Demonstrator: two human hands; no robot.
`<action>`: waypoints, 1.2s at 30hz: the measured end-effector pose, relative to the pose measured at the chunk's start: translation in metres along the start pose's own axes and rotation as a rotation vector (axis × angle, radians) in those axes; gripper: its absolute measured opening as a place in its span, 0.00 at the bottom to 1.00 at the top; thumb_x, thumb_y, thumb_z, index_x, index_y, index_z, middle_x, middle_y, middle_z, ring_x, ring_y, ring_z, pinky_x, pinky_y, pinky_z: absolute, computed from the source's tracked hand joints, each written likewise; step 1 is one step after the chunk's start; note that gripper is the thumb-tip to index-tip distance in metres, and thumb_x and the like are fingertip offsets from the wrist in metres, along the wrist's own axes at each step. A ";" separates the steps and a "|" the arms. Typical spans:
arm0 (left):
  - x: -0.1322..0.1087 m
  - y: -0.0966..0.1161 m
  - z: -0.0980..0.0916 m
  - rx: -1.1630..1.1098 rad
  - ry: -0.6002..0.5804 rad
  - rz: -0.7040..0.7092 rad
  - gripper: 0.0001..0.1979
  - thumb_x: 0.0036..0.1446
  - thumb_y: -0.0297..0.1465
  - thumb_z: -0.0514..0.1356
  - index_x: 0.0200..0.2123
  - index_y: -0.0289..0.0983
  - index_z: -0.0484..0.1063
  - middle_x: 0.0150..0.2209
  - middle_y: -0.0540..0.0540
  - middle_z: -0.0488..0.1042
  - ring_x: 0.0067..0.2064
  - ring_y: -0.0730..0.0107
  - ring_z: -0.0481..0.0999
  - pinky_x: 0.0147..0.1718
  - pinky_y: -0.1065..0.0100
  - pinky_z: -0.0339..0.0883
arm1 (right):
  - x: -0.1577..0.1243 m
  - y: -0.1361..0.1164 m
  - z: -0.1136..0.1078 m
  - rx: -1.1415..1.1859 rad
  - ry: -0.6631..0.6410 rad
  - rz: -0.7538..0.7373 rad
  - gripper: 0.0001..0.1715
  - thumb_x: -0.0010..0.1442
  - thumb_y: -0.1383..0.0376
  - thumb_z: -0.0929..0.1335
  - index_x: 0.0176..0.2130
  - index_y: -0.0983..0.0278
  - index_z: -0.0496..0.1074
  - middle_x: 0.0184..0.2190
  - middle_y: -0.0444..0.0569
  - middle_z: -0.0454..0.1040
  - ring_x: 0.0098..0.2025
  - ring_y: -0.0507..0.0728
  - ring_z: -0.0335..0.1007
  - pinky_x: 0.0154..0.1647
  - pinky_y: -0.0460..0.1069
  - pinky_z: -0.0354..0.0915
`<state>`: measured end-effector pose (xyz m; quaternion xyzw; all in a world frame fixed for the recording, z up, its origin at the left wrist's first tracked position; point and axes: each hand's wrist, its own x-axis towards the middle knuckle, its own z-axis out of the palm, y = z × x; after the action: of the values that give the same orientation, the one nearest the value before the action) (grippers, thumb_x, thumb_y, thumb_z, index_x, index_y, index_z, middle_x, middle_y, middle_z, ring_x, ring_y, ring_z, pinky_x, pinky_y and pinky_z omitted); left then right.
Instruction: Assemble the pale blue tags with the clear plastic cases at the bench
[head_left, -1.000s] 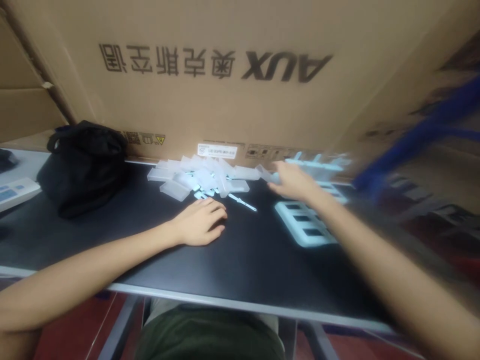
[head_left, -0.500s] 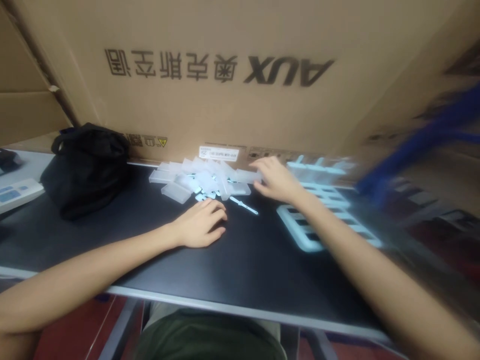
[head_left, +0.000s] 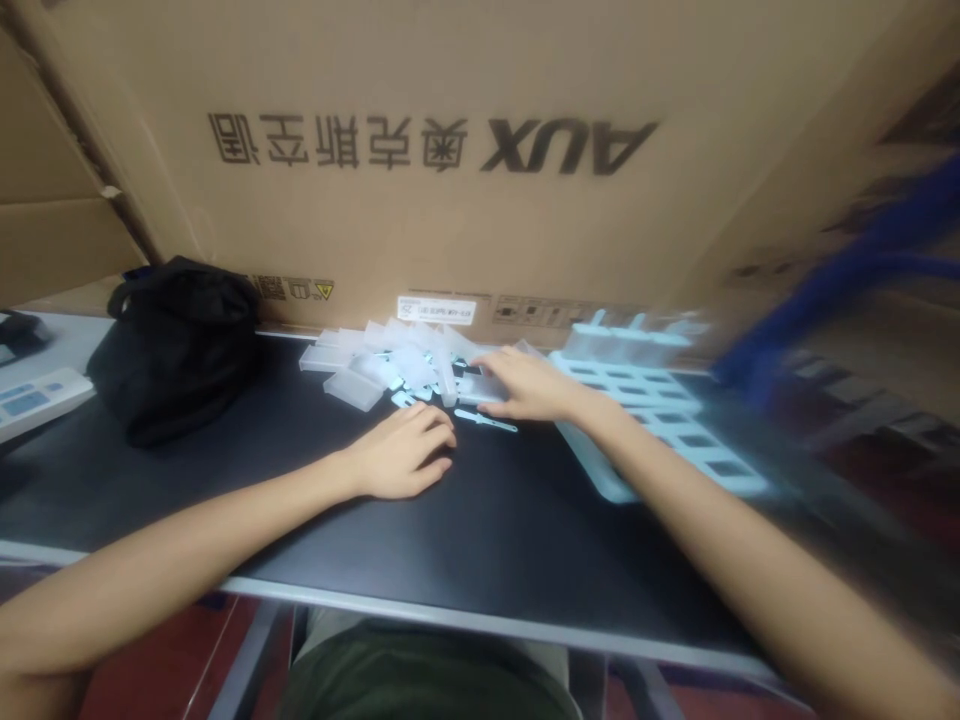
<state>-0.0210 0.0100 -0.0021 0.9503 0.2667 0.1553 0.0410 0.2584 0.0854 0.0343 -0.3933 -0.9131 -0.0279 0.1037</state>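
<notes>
My right hand (head_left: 529,385) is at the right side of a pile of clear ice-pop mould cups (head_left: 352,388), thumb and fingers apart about the end of one cup (head_left: 478,388). Whether they touch that cup I cannot tell. Just below lies a light-blue ice-pop stick (head_left: 486,420). My left hand (head_left: 405,450) rests on the black table with fingers loosely bent and apart, near the pile's front edge, holding nothing. More light-blue sticks (head_left: 405,398) are mixed in among the cups.
A light-blue mould rack (head_left: 619,485) with rectangular openings lies at right, several cups with sticks (head_left: 634,340) standing in its far row. A black bag (head_left: 176,350) and a white box (head_left: 45,400) are at left. A large carton (head_left: 450,230) stands behind the table (head_left: 315,560).
My right hand has come down and left, from beside the rack's far end to the cup at the pile's right side. My left hand stays in place.
</notes>
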 end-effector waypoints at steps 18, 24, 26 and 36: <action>0.000 -0.001 0.003 -0.005 0.016 0.026 0.15 0.71 0.36 0.56 0.55 0.38 0.74 0.64 0.37 0.73 0.64 0.50 0.72 0.65 0.47 0.66 | -0.056 -0.015 -0.048 -0.057 -0.015 0.225 0.28 0.70 0.47 0.62 0.54 0.64 0.75 0.48 0.59 0.82 0.48 0.68 0.80 0.48 0.58 0.71; 0.001 -0.001 0.002 -0.013 0.017 0.044 0.16 0.71 0.35 0.56 0.56 0.38 0.75 0.65 0.39 0.73 0.64 0.50 0.72 0.64 0.47 0.67 | -0.044 -0.026 -0.033 0.016 -0.127 0.098 0.21 0.69 0.52 0.64 0.49 0.63 0.76 0.49 0.56 0.81 0.48 0.65 0.79 0.47 0.56 0.69; 0.001 -0.001 0.002 -0.018 0.015 0.045 0.16 0.71 0.35 0.56 0.57 0.38 0.75 0.65 0.39 0.73 0.64 0.50 0.72 0.63 0.47 0.68 | -0.043 -0.027 -0.033 0.051 -0.148 0.091 0.18 0.67 0.54 0.66 0.49 0.62 0.77 0.48 0.55 0.82 0.46 0.65 0.79 0.45 0.55 0.69; 0.002 0.000 0.003 0.012 -0.003 0.040 0.16 0.71 0.36 0.55 0.57 0.37 0.74 0.65 0.40 0.73 0.63 0.50 0.73 0.60 0.48 0.70 | -0.044 -0.015 -0.032 0.053 -0.036 0.120 0.14 0.60 0.53 0.72 0.40 0.60 0.77 0.36 0.49 0.82 0.36 0.61 0.77 0.38 0.52 0.67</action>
<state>-0.0192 0.0112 -0.0042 0.9558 0.2487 0.1532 0.0326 0.2828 0.0396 0.0569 -0.4450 -0.8900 0.0098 0.0990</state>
